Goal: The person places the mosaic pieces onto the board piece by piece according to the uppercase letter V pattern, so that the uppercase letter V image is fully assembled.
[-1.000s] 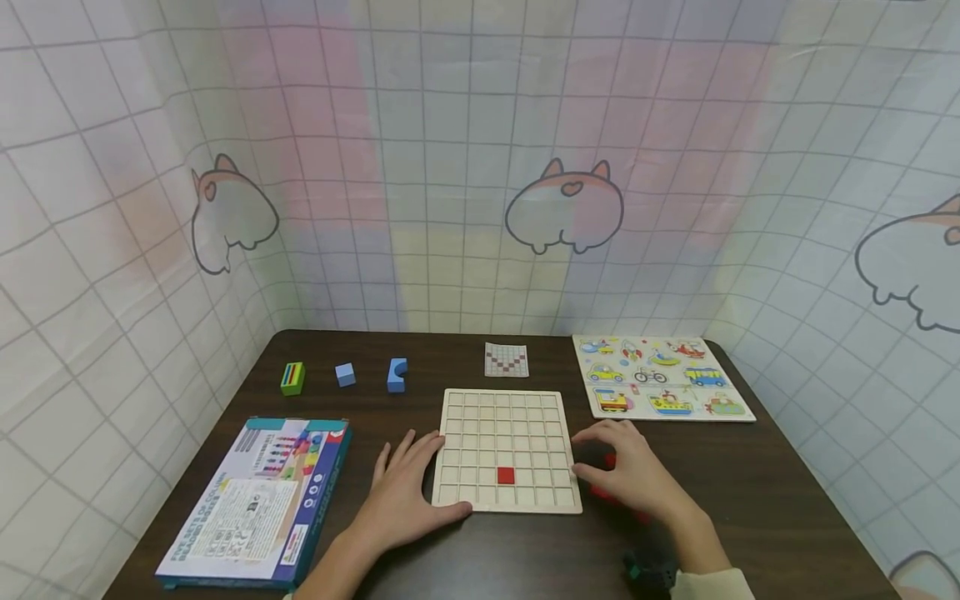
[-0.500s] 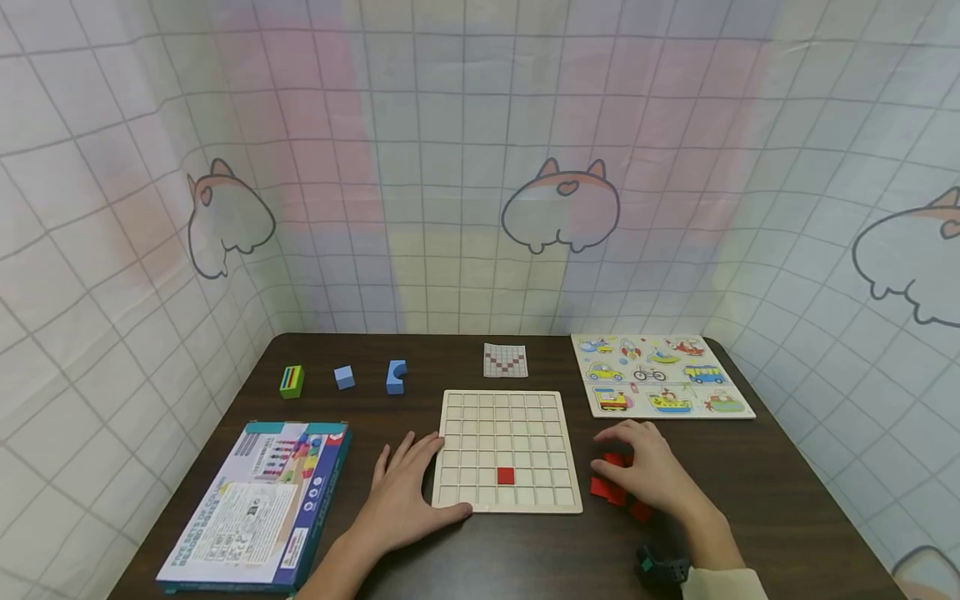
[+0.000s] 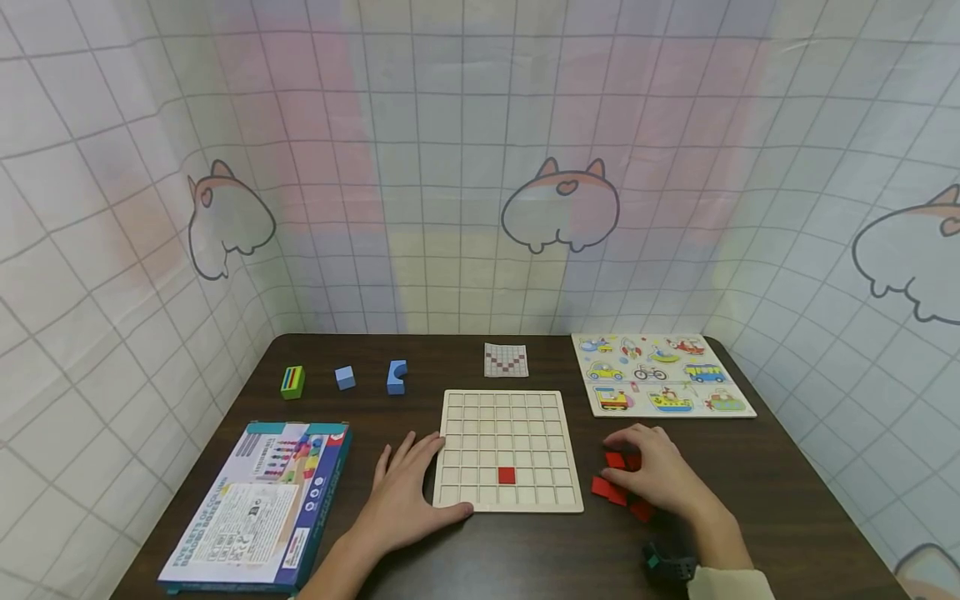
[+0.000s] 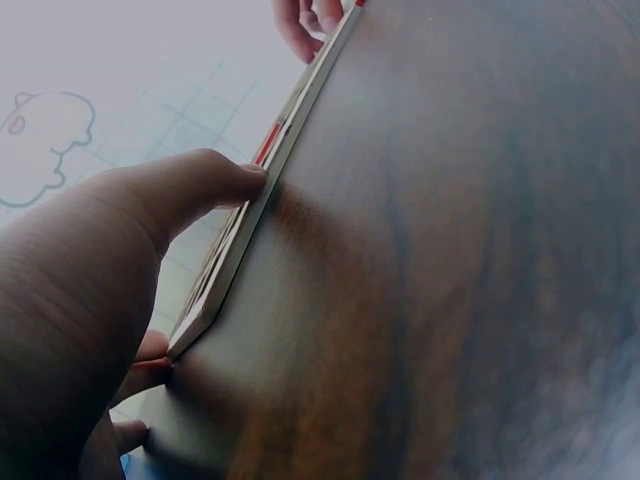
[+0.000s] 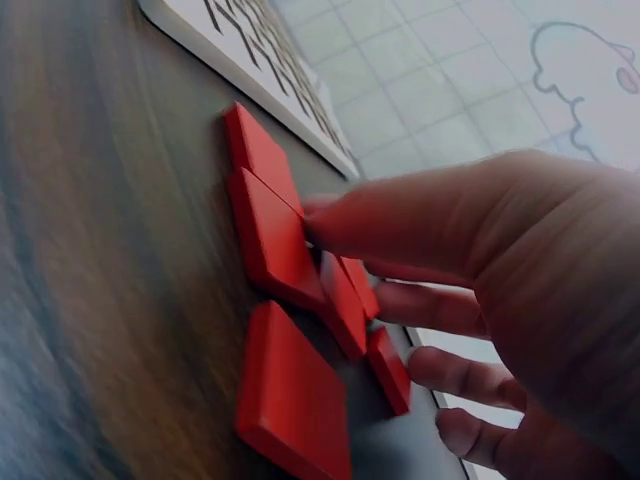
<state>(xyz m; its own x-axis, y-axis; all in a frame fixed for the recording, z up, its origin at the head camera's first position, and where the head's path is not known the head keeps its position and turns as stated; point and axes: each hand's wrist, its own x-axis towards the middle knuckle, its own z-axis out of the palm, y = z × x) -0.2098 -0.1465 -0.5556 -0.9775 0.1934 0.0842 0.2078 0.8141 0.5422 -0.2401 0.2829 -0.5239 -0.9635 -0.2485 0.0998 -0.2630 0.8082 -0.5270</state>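
A pale wooden grid board [image 3: 477,493] lies mid-table with one red square tile [image 3: 506,476] set in its lower middle. My left hand [image 3: 408,487] rests at the board's lower left corner. Its thumb [image 4: 225,180] touches the front rim and its other fingers lie along the left side. Right of the board is a loose pile of several red tiles [image 5: 290,395], some overlapping. Over this pile is my right hand [image 3: 652,471], thumb [image 5: 350,222] against or very near a tile, with a gap showing between thumb and forefinger. Part of the pile is hidden beneath the hand.
A small pattern card [image 3: 506,361] lies behind the board. A vehicle picture board [image 3: 660,379] is at back right. Green block [image 3: 293,382], blue cube [image 3: 345,377] and notched blue block [image 3: 396,377] stand at back left. A boxed toy [image 3: 255,508] lies front left; a black strap [image 3: 670,567] is near the right wrist.
My right hand has moved right, from beside the board's right edge to over the red tiles, uncovering some of them. The left hand and board have stayed put.
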